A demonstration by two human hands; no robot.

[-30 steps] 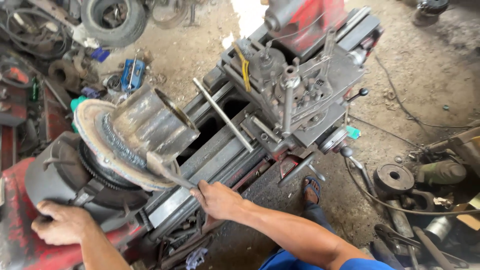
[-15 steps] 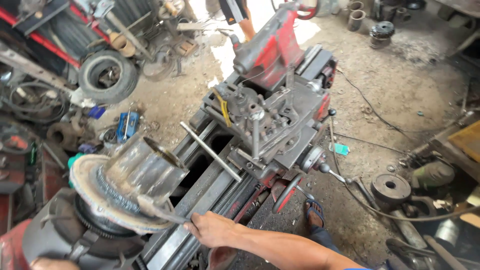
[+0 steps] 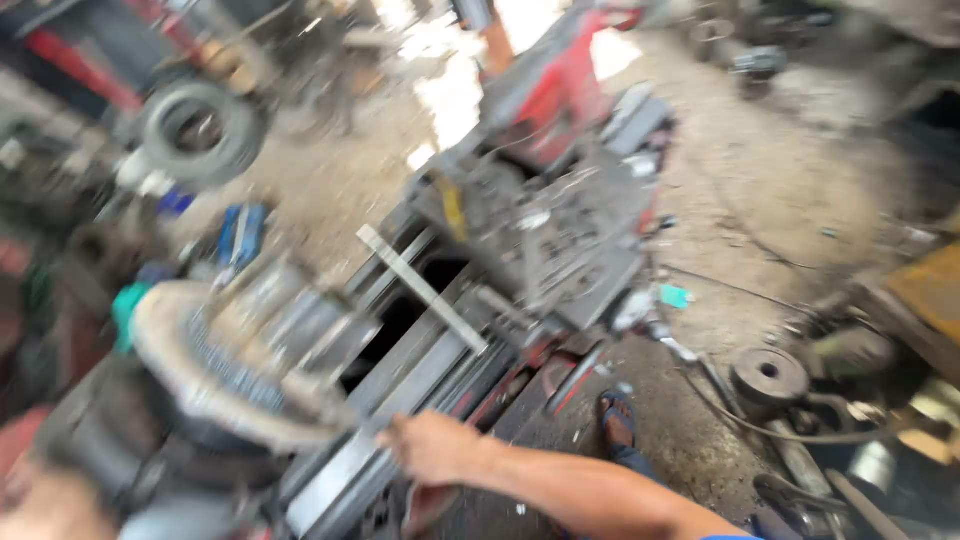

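Note:
The view is motion-blurred. A large metal cylinder with a wide welded flange (image 3: 250, 350) is mounted in the chuck of a lathe (image 3: 420, 390). My right hand (image 3: 432, 447) is at the front of the lathe bed, just right of the flange, with its fingers closed around a short metal bar (image 3: 345, 415) that reaches toward the flange. My left hand (image 3: 22, 503) shows only as a blurred patch at the bottom left corner, beside the dark headstock. A flat steel strip (image 3: 420, 288) lies across the bed.
The lathe carriage (image 3: 560, 240) and red tailstock (image 3: 565, 80) stand farther along the bed. A tyre (image 3: 200, 130) and a blue object (image 3: 240, 235) lie on the dirt floor at left. My sandalled foot (image 3: 618, 420) and a round metal disc (image 3: 768, 375) are at right.
The camera has swung and tilted, blurring the view. My right hand stays at the bar by the flange. My left hand has slid almost out of view at the bottom left.

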